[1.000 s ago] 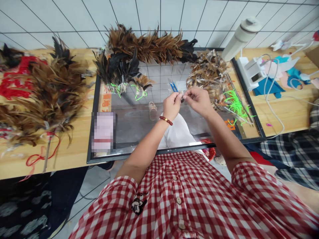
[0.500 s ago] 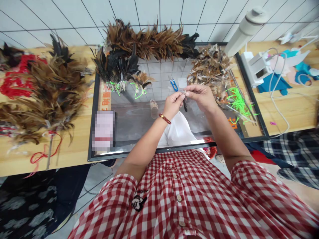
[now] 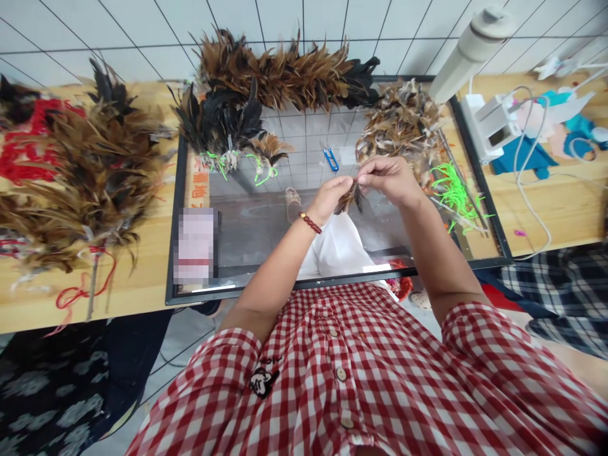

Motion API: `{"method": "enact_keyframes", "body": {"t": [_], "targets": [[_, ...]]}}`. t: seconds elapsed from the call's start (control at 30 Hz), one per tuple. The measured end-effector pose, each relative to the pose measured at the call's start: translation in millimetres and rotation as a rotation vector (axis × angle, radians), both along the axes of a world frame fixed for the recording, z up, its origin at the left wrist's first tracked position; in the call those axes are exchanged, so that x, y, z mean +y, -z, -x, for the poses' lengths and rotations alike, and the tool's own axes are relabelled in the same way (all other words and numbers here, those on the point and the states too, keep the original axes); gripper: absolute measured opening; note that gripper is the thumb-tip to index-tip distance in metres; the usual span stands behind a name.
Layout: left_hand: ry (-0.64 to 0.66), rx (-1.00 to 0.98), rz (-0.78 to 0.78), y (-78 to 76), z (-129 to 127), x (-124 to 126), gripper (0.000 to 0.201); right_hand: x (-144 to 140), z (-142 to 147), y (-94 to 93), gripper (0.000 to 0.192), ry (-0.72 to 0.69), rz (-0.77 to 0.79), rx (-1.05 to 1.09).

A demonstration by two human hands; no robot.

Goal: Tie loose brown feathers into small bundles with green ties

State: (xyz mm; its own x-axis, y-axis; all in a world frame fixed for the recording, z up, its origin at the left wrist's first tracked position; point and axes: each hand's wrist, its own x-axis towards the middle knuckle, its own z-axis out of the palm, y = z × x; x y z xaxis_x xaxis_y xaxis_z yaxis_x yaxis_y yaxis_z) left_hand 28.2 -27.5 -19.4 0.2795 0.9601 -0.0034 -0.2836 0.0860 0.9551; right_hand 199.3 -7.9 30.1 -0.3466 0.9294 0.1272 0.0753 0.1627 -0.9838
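- My left hand [image 3: 329, 197] is nearly closed. Its thumb and finger pinch some small feathers [image 3: 348, 202].
- My right hand [image 3: 390, 182] has its thumb and finger pressed together at the top end of the same feathers. I can't tell which fingers grip each one.
- The small feathers are dark and brown. They hang down between my two hands, over the shiny board [image 3: 251, 250] with the black edge.
- Blue snips [image 3: 331, 159] lie on the board, just past my hands.
- A messy pile of brown feathers [image 3: 399, 123] sits behind my right hand, with bright green strings [image 3: 451, 190] near it.
- A black feather bunch [image 3: 221, 123] and a little brown bunch [image 3: 270, 151] lie off to the left, with green ties by them.
- A long feather row [image 3: 285, 73] goes along the back.
- A phone [image 3: 194, 244] lies at the board's near left corner.
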Motion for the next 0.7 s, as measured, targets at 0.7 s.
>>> {"method": "enact_keyframes", "body": {"t": [0.7], "targets": [[-0.487,-0.331,0.169,7.1,52.6,39.7,0.027,67.7,60.8,48.6,0.02,0.34,-0.222,-1.004]]}}
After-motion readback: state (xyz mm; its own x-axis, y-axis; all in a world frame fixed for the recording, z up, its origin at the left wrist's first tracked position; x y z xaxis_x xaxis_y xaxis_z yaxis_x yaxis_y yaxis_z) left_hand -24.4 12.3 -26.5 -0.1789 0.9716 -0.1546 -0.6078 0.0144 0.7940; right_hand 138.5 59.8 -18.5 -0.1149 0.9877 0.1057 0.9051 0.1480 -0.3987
